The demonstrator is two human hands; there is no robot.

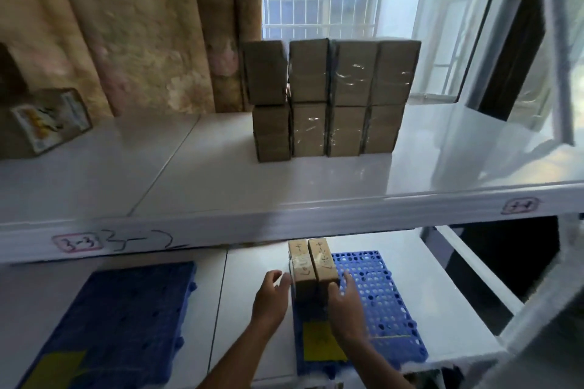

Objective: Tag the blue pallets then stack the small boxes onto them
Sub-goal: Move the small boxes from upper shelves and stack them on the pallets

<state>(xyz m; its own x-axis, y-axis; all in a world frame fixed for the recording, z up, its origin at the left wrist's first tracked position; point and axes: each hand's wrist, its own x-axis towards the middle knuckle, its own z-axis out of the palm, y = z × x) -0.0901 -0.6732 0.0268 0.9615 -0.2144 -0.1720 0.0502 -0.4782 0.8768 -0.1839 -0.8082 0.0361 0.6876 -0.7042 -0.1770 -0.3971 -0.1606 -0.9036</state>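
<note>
2 small boxes stand side by side on the far left part of a blue pallet, which lies on the lower shelf. The left hand is just left of the boxes, fingers loosely spread, relaxed and grasping nothing; whether its fingertips touch the left box is unclear. The right hand lies against the right box's near right side, fingers fairly straight and pressing it, not curled round it. A yellow tag sits on the pallet's near left corner, partly under the right forearm. Well to the left of both hands lies a second pallet with its own yellow tag. Above the hands, on the upper shelf, stands a stack of boxes, some wrapped in clear film.
</note>
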